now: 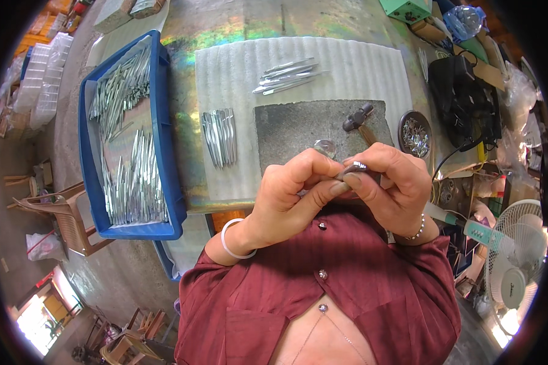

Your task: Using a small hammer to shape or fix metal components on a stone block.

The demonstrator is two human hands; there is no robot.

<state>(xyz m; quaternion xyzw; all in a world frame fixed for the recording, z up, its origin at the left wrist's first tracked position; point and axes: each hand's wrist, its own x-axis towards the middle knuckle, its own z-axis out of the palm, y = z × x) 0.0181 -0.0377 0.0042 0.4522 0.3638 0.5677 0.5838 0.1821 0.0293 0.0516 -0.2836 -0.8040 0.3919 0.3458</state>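
My left hand [295,191] and my right hand [396,182] meet over the near edge of a dark grey slab [289,131]. Thumbs and fingertips of both pinch a small shiny metal piece [358,166]; fingers cover most of it, so its kind is unclear. Beyond my left fingers, a small clear round object [326,146] rests on the slab. A hammer [358,117] lies beyond my right hand, its wooden handle partly hidden. On the white foam sheet [234,73], one row of slender silvery metal pieces [219,139] lies left of the slab, and a looser bunch [288,76] beyond it.
A blue tray [164,121] at the left holds many slender metal pieces in two heaps. Right of the slab stands a dark round dish [402,129] of small metal bits. Further right are a black bag [463,100], a cable and a fan [514,261].
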